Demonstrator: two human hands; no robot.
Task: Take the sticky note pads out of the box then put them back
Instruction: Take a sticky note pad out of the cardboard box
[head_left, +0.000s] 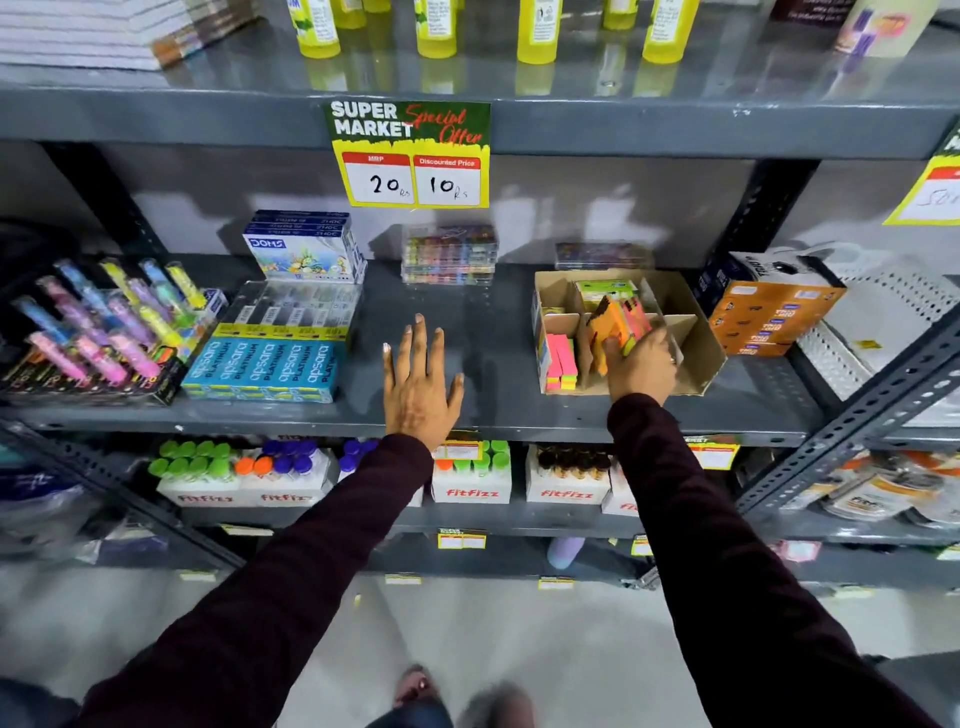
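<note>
An open cardboard box with dividers sits on the grey middle shelf, right of centre. My right hand is inside it, shut on a bunch of orange, pink and yellow sticky note pads held tilted over the middle compartment. More pink and yellow pads stand in the box's left compartment, and a green pack lies at its back. My left hand hovers flat over the bare shelf to the box's left, fingers spread, holding nothing.
Blue Apsara pencil boxes and coloured pens fill the shelf's left. A Doms box and clear packs stand at the back. An orange box is right of the cardboard box. A price sign hangs above.
</note>
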